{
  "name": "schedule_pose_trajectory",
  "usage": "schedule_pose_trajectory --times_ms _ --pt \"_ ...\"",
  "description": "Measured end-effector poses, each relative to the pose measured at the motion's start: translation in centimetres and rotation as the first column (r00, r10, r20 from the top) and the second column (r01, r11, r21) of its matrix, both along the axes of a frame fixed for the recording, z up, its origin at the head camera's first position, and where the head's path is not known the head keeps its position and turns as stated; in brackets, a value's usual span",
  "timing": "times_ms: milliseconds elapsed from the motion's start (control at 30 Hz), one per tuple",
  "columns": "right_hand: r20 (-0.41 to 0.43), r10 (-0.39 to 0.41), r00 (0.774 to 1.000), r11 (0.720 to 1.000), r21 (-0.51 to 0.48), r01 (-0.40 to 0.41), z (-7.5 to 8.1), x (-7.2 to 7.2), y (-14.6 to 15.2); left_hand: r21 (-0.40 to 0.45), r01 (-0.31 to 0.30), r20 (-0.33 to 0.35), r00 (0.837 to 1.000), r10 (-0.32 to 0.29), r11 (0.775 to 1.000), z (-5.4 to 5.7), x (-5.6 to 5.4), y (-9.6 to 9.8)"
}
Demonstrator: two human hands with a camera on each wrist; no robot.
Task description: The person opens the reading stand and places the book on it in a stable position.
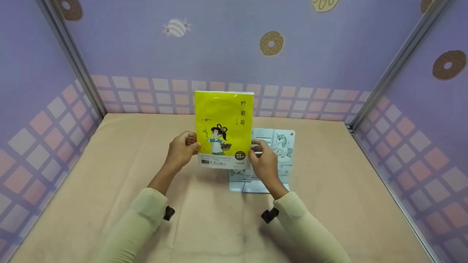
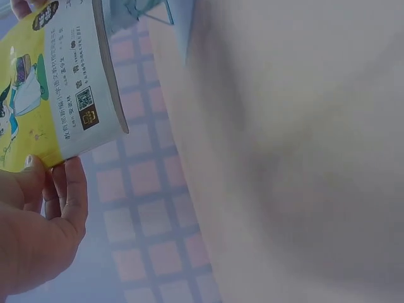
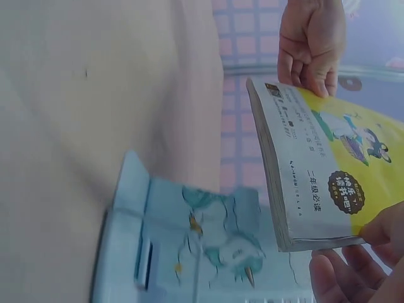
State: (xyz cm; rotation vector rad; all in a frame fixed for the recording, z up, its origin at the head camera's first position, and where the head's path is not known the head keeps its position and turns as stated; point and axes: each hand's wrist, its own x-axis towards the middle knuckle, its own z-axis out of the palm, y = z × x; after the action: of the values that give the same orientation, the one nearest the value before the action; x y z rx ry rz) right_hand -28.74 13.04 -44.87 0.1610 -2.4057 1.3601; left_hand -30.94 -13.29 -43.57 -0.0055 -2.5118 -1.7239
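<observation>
A yellow paperback book [image 1: 223,124] with a white lower band and a drawn figure is held upright above the table, its cover toward me. My left hand [image 1: 184,148] pinches its left edge low down, thumb on the cover and fingers behind. On the opposite edge my right hand [image 1: 264,160] grips it the same way. Behind the book and the right hand stands a light blue book stand [image 1: 287,146] with unicorn drawings, partly hidden. In the right wrist view the stand [image 3: 221,246] shows a ledge and a slot below the book [image 3: 303,183].
A peach cloth covers the table [image 1: 109,219]. Purple walls [image 1: 226,44] with pink and white checks and printed sweets enclose it at the back and both sides. Grey metal posts [image 1: 73,58] mark the corners. A small black clip [image 1: 270,215] sits at the right cuff.
</observation>
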Motion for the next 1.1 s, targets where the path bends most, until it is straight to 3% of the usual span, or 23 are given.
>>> schedule_pose_trajectory --times_ms 267,533,700,900,1100 --pt "0.006 -0.074 0.997 0.997 0.015 0.074 0.2 -0.9 3.9 0.015 0.038 -0.070 0.997 -0.037 0.999 0.7 -0.5 4.3" --pt "0.020 -0.152 0.988 0.988 0.023 0.151 0.2 -1.3 6.9 0.009 0.072 -0.123 0.990 -0.070 0.997 0.3 -1.1 7.8" --pt "0.039 -0.187 0.982 0.982 0.024 0.186 -0.2 -1.7 8.7 -0.040 0.066 -0.161 0.984 -0.072 0.997 -0.1 -1.3 9.8" --pt "0.052 -0.201 0.978 0.979 0.021 0.201 -0.8 -1.9 9.9 -0.073 0.079 -0.182 0.979 -0.091 0.994 -0.7 -1.4 11.2" --pt "0.057 -0.203 0.978 0.979 0.011 0.202 -0.8 -2.2 10.7 -0.078 0.089 -0.184 0.978 -0.102 0.993 -0.5 -1.8 12.0"
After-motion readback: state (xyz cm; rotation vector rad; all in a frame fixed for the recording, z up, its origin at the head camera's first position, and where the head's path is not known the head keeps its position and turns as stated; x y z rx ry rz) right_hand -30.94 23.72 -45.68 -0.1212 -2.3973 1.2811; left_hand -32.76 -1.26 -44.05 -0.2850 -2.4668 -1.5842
